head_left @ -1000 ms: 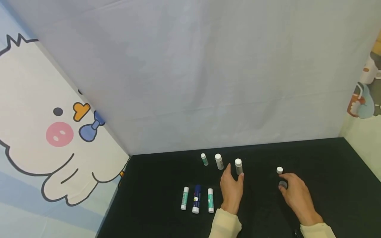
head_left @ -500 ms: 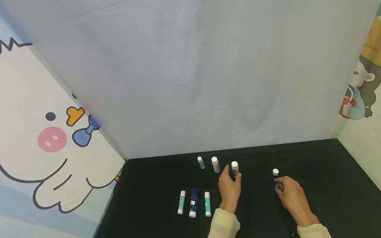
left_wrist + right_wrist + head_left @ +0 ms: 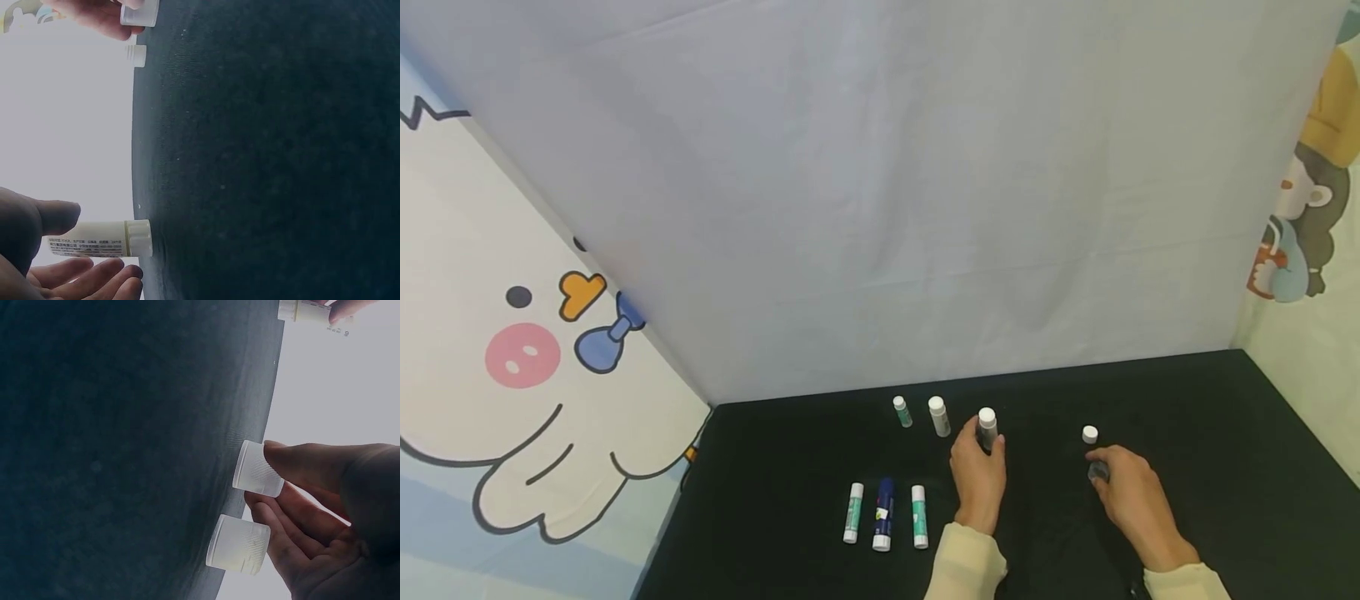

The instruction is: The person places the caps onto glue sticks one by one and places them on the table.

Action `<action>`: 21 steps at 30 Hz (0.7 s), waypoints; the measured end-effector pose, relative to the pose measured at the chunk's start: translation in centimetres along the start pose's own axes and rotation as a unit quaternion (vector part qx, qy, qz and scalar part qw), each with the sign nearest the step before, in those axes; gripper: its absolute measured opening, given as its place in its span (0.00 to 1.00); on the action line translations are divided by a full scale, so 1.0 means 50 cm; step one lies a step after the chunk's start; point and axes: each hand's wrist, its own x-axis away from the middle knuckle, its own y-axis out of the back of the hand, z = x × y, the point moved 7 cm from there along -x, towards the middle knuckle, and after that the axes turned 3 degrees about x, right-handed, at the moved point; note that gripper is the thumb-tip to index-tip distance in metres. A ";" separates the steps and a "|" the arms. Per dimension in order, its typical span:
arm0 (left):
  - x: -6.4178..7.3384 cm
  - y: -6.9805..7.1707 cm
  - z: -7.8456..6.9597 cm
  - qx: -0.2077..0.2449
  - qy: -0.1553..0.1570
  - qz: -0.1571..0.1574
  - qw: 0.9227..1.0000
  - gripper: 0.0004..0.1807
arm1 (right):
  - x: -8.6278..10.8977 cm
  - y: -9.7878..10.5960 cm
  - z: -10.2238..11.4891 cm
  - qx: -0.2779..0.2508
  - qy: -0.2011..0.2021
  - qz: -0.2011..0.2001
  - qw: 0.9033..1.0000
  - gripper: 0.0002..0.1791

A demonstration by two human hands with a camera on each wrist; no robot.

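My left hand (image 3: 977, 475) is at an upright glue stick (image 3: 988, 427) with a white cap. In the left wrist view, the thumb (image 3: 59, 215) lies along one side of that stick and the other fingers along the opposite side; its label shows small print. On the right, my right hand (image 3: 1138, 500) holds a small translucent ribbed cap (image 3: 259, 469) between thumb and fingertips, close over the black table (image 3: 1045, 542). A white cap (image 3: 1090, 434) stands just beyond those fingertips; it appears below the held one in the right wrist view.
Left of my left hand stand a white glue stick (image 3: 938, 417) and a smaller green one (image 3: 902, 412). Nearer me are a green-and-white glue stick (image 3: 853, 513), a blue one (image 3: 883, 514) and another green-and-white one (image 3: 920, 517). A pale curtain (image 3: 880, 250) hangs behind the table.
My left hand has closed in on the glue stick, which now sits between its thumb and fingers. The right hand stays at the translucent cap. The head view has shifted slightly.
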 end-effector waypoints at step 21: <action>-0.005 -0.007 0.004 0.014 -0.007 -0.002 1.000 0.09 | -0.005 -0.005 -0.006 -0.001 -0.011 0.011 1.000 0.15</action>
